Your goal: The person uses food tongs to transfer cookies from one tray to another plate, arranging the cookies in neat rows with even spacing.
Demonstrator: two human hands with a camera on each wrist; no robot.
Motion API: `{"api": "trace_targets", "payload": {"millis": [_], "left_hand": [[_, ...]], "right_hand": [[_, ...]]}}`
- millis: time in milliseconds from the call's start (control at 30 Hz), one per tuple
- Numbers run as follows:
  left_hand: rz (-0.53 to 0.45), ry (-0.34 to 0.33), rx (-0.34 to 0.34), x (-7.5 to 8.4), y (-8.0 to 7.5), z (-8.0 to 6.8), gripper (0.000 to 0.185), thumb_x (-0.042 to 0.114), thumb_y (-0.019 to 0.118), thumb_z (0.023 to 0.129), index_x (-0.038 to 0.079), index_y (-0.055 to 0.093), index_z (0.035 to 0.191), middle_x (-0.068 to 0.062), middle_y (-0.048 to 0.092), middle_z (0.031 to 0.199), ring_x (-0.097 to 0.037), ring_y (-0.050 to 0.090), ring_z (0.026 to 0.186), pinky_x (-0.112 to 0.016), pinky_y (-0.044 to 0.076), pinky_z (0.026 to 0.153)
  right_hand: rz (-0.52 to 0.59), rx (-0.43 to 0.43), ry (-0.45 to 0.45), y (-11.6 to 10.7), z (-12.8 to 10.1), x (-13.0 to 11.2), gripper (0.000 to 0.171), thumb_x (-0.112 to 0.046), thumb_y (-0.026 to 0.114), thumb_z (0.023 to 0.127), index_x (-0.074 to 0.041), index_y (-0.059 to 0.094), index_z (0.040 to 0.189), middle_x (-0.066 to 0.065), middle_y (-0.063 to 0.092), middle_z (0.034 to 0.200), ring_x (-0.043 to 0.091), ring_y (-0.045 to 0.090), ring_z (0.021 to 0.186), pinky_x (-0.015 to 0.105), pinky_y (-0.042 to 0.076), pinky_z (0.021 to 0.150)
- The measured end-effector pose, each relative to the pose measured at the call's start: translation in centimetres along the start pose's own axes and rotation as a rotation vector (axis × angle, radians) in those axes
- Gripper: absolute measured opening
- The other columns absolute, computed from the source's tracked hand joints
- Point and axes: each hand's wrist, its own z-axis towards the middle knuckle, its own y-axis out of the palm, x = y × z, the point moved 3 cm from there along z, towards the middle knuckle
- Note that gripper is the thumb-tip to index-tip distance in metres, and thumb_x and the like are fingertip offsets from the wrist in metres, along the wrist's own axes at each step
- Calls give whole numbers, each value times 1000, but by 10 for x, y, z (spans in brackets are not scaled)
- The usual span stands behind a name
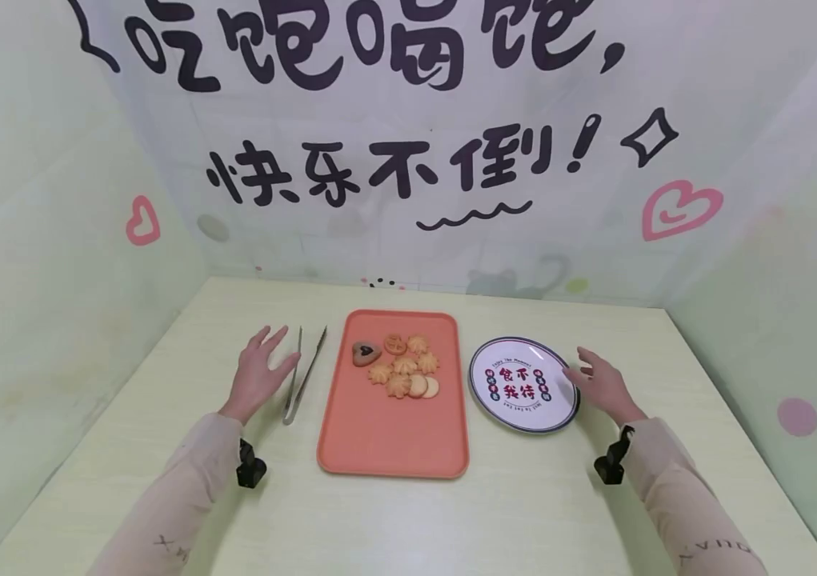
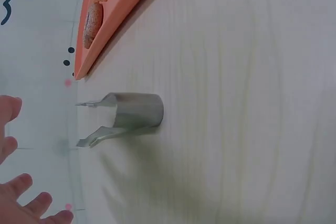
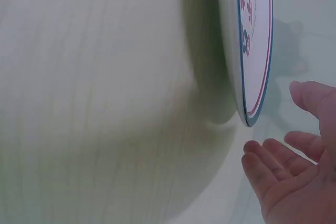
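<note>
Metal tongs (image 1: 302, 374) lie at the open, empty left hand's (image 1: 258, 374) 3 o'clock; open right hand (image 1: 601, 385) nears the plate (image 1: 494, 352) reading "食不我待". Left-wrist view alone shows the tongs' hinge end.

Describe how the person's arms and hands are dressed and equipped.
Both hands, left hand and right hand, are bare: no gloves, no rings visible. Each arm wears a long pale beige sleeve with small dark printed marks near the forearm. A small black camera mount is strapped at each wrist.
</note>
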Motion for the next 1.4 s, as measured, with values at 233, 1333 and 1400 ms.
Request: {"api": "trace_targets", "payload": {"millis": [233, 1333, 1400], "left_hand": [[-106, -94, -69, -4, 8, -5, 53, 27, 55, 88, 0, 41, 131, -28, 29, 130, -42, 28, 119, -53, 25, 94], [-106, -343, -169, -28, 34, 9, 71, 34, 64, 79, -1, 35, 134, -18, 50, 102, -28, 48, 86, -39, 39, 73], [-95, -340, -165, -26, 34, 10, 72, 33, 64, 79, -2, 35, 133, -19, 50, 103, -28, 49, 86, -39, 40, 73]], "right_hand": [[-18, 4, -3, 5, 0, 6, 51, -15, 48, 91, 17, 32, 127, 36, 42, 118, 47, 46, 103, 47, 42, 82], [71, 12, 87, 12, 5, 20, 36, -6, 48, 89, 9, 46, 122, 24, 55, 96, 22, 54, 75, 22, 43, 56], [71, 9, 86, 12, 5, 20, 36, -6, 48, 89, 9, 46, 121, 24, 55, 95, 22, 53, 75, 23, 43, 56]]}}
